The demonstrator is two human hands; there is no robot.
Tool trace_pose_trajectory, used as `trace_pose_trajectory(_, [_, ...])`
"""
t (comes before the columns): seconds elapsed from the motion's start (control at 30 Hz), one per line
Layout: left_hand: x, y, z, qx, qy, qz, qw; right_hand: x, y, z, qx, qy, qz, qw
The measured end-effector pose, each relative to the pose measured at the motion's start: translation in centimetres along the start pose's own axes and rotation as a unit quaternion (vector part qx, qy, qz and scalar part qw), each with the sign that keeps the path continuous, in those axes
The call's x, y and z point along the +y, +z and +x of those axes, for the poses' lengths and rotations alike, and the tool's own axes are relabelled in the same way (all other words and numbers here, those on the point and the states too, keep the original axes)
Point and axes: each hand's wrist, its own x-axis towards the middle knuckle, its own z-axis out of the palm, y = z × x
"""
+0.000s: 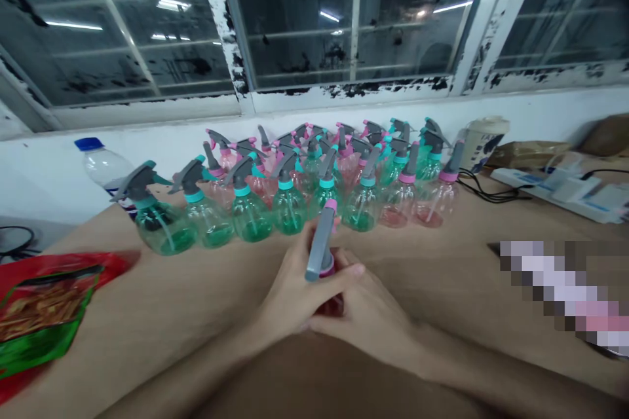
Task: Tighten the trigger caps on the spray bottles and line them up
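Note:
A spray bottle (322, 242) with a grey and pink trigger head stands upright between my hands, near the middle of the table. My left hand (289, 281) is wrapped round its left side, close under the head. From the right, my right hand (368, 308) closes round the body, its fingers meeting the left hand. Most of the bottle's pink body is hidden by my fingers. Just beyond stand rows of similar spray bottles; a green one (361, 213) and a pink one (397, 206) are in the front row.
A red and green snack bag (54, 308) lies at left. Behind the left end of the rows stands a blue-capped plastic bottle (101, 163). A paper cup (486, 141), black cable (484, 190) and white power strip (555, 193) are at back right. A pixelated object (565, 294) lies at right.

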Motion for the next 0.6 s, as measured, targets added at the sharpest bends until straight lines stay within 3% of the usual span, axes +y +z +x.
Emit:
trace_pose_trajectory(0.13, [-0.1,0.0,-0.2,-0.047,0.014,0.005,0.999,0.5,-1.2,-1.0,0.01,0.025,-0.047,0.999])
trace_pose_trajectory(0.27, [-2.0,0.5,-0.5,-0.073,0.067,0.034,0.994,2.5,-4.3,-2.8,0.012,0.061,-0.111,0.992])
trace_pose_trajectory(0.4, [-4.4,1.4,-0.7,-0.063,0.09,0.062,0.992,6.7,-8.8,-5.2,0.071,0.105,-0.195,0.972])
trace_pose_trajectory(0.6, [-7.0,2.2,-0.7,-0.047,0.068,0.086,0.993,13.8,-15.9,-6.7,0.141,0.223,-0.319,0.91])
